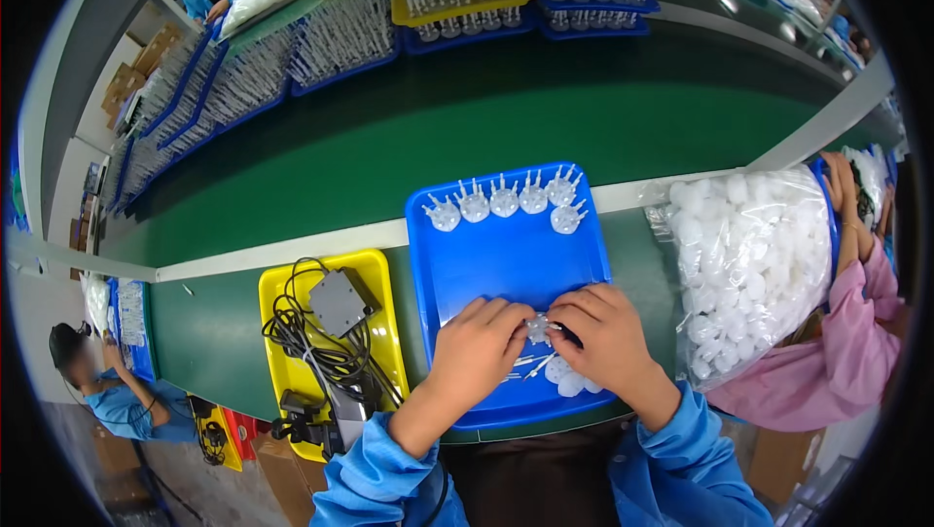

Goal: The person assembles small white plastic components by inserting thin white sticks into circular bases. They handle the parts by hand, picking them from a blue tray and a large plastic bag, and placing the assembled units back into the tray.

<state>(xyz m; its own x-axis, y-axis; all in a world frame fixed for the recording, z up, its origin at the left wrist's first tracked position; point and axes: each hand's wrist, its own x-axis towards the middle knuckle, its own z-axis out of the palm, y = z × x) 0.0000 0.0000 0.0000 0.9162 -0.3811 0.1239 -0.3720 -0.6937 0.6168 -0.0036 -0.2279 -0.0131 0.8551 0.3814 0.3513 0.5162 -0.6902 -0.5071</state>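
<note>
Over the near half of a blue tray, my two hands meet around a small clear plastic part. The fingers of my left hand are closed on its left side. My right hand is closed at its right side, with a short black piece showing between the fingers; its kind is unclear. Just below my fingers lie several thin white sticks and some white round discs. Along the tray's far edge stand several clear round parts with upright prongs.
Left of the tray, a yellow tray holds a grey box and tangled black cables. On the right is a bag of white round pieces, beside a person in pink. Stacked trays of clear parts line the back.
</note>
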